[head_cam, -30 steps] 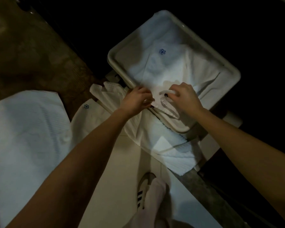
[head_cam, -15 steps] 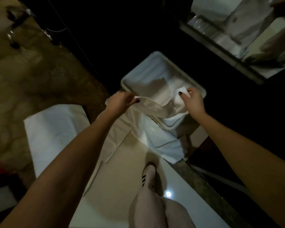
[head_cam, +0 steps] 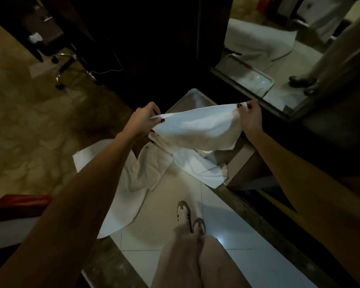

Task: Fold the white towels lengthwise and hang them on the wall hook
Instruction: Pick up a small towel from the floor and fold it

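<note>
A white towel [head_cam: 197, 129] is stretched in the air between my two hands, sagging in the middle. My left hand [head_cam: 143, 119] pinches its left top corner and my right hand [head_cam: 250, 117] pinches its right top corner. Below it a pale bin [head_cam: 187, 96] stands on the floor, mostly hidden by the towel. More white towels [head_cam: 197, 167] spill over the bin's near edge, and another white towel [head_cam: 129, 183] lies spread on the floor to the left. No wall hook is in view.
A mirror [head_cam: 279, 59] at the upper right reflects the bin, a towel and a person's legs. A wheeled chair base [head_cam: 69, 67] stands at the upper left. My feet [head_cam: 187, 217] are on pale floor tiles. A red object [head_cam: 19, 201] lies at the left edge.
Both hands have lifted the towel out of the bin and moved apart, stretching it wide. The view has pulled back and up, so the bin looks smaller and the mirror shows.
</note>
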`<state>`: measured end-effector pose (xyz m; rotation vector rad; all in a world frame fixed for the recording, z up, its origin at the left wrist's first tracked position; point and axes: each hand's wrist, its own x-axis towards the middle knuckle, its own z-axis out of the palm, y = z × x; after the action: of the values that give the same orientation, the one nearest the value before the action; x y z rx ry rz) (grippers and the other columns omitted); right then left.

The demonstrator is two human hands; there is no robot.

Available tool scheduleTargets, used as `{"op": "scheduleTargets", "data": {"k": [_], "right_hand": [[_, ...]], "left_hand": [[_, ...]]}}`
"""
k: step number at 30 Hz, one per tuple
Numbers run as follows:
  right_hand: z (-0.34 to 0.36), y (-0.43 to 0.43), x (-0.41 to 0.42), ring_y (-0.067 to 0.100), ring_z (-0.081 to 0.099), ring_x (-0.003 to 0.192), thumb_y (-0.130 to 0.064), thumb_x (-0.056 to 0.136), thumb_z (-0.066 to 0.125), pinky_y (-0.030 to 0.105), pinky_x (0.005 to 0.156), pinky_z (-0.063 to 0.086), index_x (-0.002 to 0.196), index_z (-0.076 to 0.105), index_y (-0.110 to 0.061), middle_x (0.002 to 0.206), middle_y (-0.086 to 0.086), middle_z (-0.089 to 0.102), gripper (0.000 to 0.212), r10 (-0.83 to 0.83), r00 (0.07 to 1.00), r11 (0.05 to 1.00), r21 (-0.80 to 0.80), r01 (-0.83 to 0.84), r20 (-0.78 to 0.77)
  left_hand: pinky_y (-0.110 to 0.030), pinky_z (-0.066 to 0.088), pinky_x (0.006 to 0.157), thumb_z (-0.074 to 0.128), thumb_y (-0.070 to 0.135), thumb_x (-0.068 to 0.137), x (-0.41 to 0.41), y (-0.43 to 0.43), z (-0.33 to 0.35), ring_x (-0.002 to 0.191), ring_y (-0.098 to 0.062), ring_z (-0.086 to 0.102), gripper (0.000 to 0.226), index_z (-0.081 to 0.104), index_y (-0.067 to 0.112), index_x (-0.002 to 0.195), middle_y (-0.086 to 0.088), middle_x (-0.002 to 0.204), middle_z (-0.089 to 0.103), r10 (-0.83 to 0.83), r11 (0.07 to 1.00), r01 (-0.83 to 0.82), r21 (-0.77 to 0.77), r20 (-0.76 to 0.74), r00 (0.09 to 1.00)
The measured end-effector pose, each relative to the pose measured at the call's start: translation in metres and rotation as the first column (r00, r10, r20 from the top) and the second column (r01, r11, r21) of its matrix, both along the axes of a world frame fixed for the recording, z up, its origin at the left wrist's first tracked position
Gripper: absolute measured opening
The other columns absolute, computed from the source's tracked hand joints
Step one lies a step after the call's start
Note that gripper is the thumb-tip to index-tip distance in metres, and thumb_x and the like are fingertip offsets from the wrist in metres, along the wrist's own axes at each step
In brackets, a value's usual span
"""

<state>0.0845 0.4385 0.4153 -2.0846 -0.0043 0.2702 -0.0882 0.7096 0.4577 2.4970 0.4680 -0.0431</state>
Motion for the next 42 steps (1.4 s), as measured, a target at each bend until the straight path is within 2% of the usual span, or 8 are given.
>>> {"op": "scheduleTargets", "data": {"k": [6, 12, 16, 24, 28, 32, 35, 42], "right_hand": [[0.041, -0.033, -0.055, 0.034, 0.058, 0.111, -0.020, 0.099, 0.050, 0.027, 0.083, 0.038, 0.116, 0.055, 0.006, 0.116, 0.025, 0.061, 0.032, 0.018, 0.999, 0.995, -0.094, -0.014, 0.045], [0.078, -0.057, -0.114, 0.036, 0.060, 0.099, -0.019, 0.098, 0.052, 0.036, 0.080, 0.045, 0.108, 0.058, 0.007, 0.104, 0.026, 0.063, 0.029, 0.045, 0.984, 0.983, -0.185, -0.013, 0.172], [0.097, -0.065, -0.158, 0.033, 0.061, 0.094, -0.019, 0.099, 0.052, 0.030, 0.072, 0.042, 0.107, 0.056, 0.005, 0.101, 0.023, 0.064, 0.025, -0.029, 0.981, 0.982, -0.177, 0.064, 0.193], [0.133, -0.102, -0.254, 0.020, 0.065, 0.083, -0.014, 0.097, 0.055, 0.025, 0.061, 0.052, 0.108, 0.056, -0.011, 0.091, 0.001, 0.061, 0.012, -0.192, 0.968, 0.981, 0.035, 0.188, 0.162], [0.174, -0.120, -0.284, 0.018, 0.068, 0.085, -0.010, 0.095, 0.058, 0.019, 0.062, 0.056, 0.103, 0.064, -0.011, 0.096, 0.000, 0.066, 0.010, -0.095, 0.988, 0.981, 0.181, 0.071, 0.126], [0.218, -0.140, -0.306, 0.015, 0.071, 0.092, 0.001, 0.088, 0.064, 0.023, 0.079, 0.057, 0.106, 0.064, -0.001, 0.099, 0.009, 0.071, 0.018, 0.142, 0.989, 0.956, 0.254, -0.146, 0.033], [0.241, -0.160, -0.320, 0.013, 0.071, 0.092, -0.004, 0.091, 0.063, 0.029, 0.087, 0.057, 0.107, 0.066, -0.003, 0.099, 0.007, 0.073, 0.017, 0.266, 0.961, 0.962, 0.041, -0.269, 0.076], [0.275, -0.207, -0.352, 0.015, 0.066, 0.077, -0.020, 0.091, 0.066, 0.031, 0.075, 0.055, 0.091, 0.072, -0.011, 0.083, 0.003, 0.071, 0.011, 0.271, 0.901, 0.947, -0.263, -0.186, 0.338]], "left_hand": [[-0.026, 0.040, 0.073, 0.060, 0.023, 0.094, -0.049, -0.018, 0.044, 0.086, -0.016, 0.054, 0.026, 0.059, 0.009, 0.116, -0.006, 0.104, 0.061, -0.019, 0.999, 0.021, -0.047, 0.055, 0.998], [-0.038, 0.047, 0.084, 0.061, 0.018, 0.093, -0.091, -0.022, 0.068, 0.094, -0.025, 0.062, 0.023, 0.070, -0.001, 0.104, -0.014, 0.100, 0.068, -0.034, 0.996, 0.049, -0.077, 0.185, 0.982], [-0.024, 0.045, 0.068, 0.062, 0.024, 0.093, -0.105, -0.031, 0.077, 0.079, -0.012, 0.059, 0.022, 0.070, 0.003, 0.096, -0.008, 0.090, 0.068, 0.039, 0.995, -0.022, -0.100, 0.169, 0.985], [-0.029, 0.048, 0.068, 0.063, 0.018, 0.093, -0.122, -0.099, 0.091, 0.074, -0.020, 0.063, 0.024, 0.069, -0.005, 0.093, -0.018, 0.084, 0.068, 0.035, 0.931, 0.034, -0.363, 0.181, 0.983], [-0.016, 0.047, 0.056, 0.062, 0.006, 0.092, -0.126, -0.160, 0.114, 0.059, 0.002, 0.059, 0.015, 0.066, -0.007, 0.098, -0.006, 0.076, 0.062, -0.022, 0.829, 0.144, -0.540, 0.226, 0.974], [-0.018, 0.046, 0.058, 0.065, 0.009, 0.090, -0.126, -0.206, 0.146, 0.063, -0.001, 0.058, 0.006, 0.062, 0.004, 0.091, 0.001, 0.073, 0.060, -0.073, 0.778, 0.232, -0.584, 0.283, 0.956], [-0.021, 0.045, 0.064, 0.064, 0.005, 0.089, -0.129, -0.236, 0.165, 0.070, -0.007, 0.057, 0.003, 0.063, 0.004, 0.091, -0.003, 0.079, 0.061, -0.117, 0.753, 0.297, -0.587, 0.325, 0.939], [-0.006, 0.044, 0.058, 0.064, 0.011, 0.091, -0.151, -0.304, 0.190, 0.058, 0.009, 0.059, 0.007, 0.067, 0.006, 0.094, 0.008, 0.075, 0.064, -0.136, 0.677, 0.349, -0.648, 0.356, 0.925]]}}
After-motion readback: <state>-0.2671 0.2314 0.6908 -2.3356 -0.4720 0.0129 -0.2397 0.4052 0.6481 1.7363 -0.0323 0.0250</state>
